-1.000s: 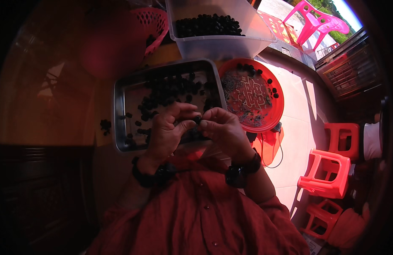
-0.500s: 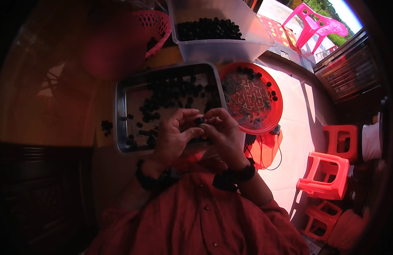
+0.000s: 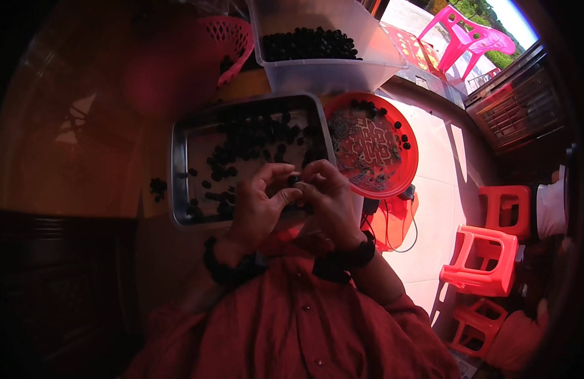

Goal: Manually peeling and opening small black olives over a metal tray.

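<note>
At centre left of the frame our left hand (image 3: 261, 203) curls over the near rim of the metal tray (image 3: 178, 165) strewn with small dark fruits; its fingertips pinch one dark fruit (image 3: 294, 180) against those of our right hand (image 3: 328, 197). We judge it best to grip lightly, working above the tray so droppings land inside. At right sits the round red plate (image 3: 409, 144).

Hard sunlight falls across a pale tiled floor (image 3: 453, 189) on the right, where red plastic stools (image 3: 487, 259) stand near a dark slatted shutter (image 3: 519, 107), a pink plastic chair (image 3: 472, 41) sits outside by greenery, and the left side lies in deep shadow.
</note>
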A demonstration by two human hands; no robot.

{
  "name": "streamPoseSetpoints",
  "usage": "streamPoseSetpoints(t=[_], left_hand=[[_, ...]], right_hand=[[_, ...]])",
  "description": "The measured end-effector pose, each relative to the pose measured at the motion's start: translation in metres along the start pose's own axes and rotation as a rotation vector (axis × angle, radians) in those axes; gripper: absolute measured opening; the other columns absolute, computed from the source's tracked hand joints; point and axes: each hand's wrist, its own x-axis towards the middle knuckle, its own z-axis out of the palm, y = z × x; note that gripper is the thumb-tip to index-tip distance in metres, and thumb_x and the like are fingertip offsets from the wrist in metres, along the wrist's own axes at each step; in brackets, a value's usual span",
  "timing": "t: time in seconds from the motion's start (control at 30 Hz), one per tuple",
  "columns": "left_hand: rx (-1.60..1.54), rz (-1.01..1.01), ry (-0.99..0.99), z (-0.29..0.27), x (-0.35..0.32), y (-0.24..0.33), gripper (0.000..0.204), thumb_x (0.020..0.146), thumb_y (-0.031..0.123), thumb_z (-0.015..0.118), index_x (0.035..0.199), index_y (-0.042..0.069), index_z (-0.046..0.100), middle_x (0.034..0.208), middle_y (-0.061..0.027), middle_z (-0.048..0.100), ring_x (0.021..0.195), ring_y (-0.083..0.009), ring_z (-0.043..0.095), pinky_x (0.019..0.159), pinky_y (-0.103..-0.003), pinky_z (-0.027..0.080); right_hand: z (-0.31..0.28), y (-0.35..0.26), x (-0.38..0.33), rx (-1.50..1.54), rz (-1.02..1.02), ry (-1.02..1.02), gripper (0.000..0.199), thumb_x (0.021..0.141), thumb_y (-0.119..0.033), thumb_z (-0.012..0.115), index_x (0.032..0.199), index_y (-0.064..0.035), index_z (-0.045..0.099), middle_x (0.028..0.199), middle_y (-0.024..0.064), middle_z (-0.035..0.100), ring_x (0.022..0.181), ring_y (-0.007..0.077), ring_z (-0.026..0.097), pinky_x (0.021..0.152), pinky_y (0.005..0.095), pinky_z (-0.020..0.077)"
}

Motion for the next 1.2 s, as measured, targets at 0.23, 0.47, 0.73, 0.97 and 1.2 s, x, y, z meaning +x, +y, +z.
streamPoseSetpoints(t=[0.23,0.47,0.73,0.97,1.2], left_hand=[[-0.097,-0.006,-0.053,0.001,0.001,0.011,0.029,0.082,-0.003,0.060,0.111,-0.001,0.057,0.098,-0.0070,0.064,0.090,-0.0122,0.061,0.080,-0.025,0.050],[-0.165,-0.007,-0.035,-0.008,0.004,0.000,0.023,0.084,-0.003,0.059,0.107,0.001,0.061,0.098,-0.0037,0.064,0.091,-0.0088,0.059,0.080,-0.023,0.048],[-0.248,-0.043,-0.053,-0.012,0.005,-0.001,0.023,0.084,-0.004,0.057,0.106,0.001,0.060,0.095,-0.0053,0.064,0.086,-0.0093,0.060,0.076,-0.023,0.050],[-0.498,-0.129,-0.115,-0.017,0.006,-0.006,0.024,0.086,0.002,0.058,0.110,0.002,0.057,0.098,-0.0057,0.063,0.084,-0.0109,0.061,0.078,-0.024,0.051],[-0.605,-0.183,-0.150,-0.020,0.008,-0.012,0.028,0.085,0.008,0.061,0.112,0.003,0.057,0.094,-0.0044,0.064,0.080,-0.0118,0.062,0.077,-0.025,0.052]], right_hand=[[-0.013,-0.007,0.006,0.169,0.083,-0.097,0.012,0.084,-0.005,0.062,0.093,-0.0067,0.055,0.078,-0.0019,0.057,0.071,0.0038,0.053,0.061,0.0195,0.0442],[-0.004,-0.010,-0.004,-0.312,-0.236,0.015,0.015,0.080,-0.001,0.062,0.095,-0.0020,0.059,0.080,0.0031,0.057,0.072,0.0100,0.056,0.062,0.0241,0.0452],[-0.002,-0.018,-0.008,-0.491,-0.316,0.023,0.015,0.079,-0.004,0.063,0.094,-0.0014,0.059,0.081,0.0084,0.060,0.072,0.0141,0.061,0.062,0.0269,0.0474],[-0.002,-0.009,-0.007,-0.422,-0.347,0.059,0.016,0.079,-0.004,0.064,0.094,-0.0013,0.059,0.081,0.0080,0.060,0.071,0.0139,0.061,0.061,0.0259,0.0468],[-0.005,-0.012,-0.007,-0.432,-0.376,0.087,0.015,0.078,-0.003,0.064,0.093,-0.0011,0.060,0.081,0.0079,0.059,0.070,0.0147,0.060,0.060,0.0260,0.0461]])
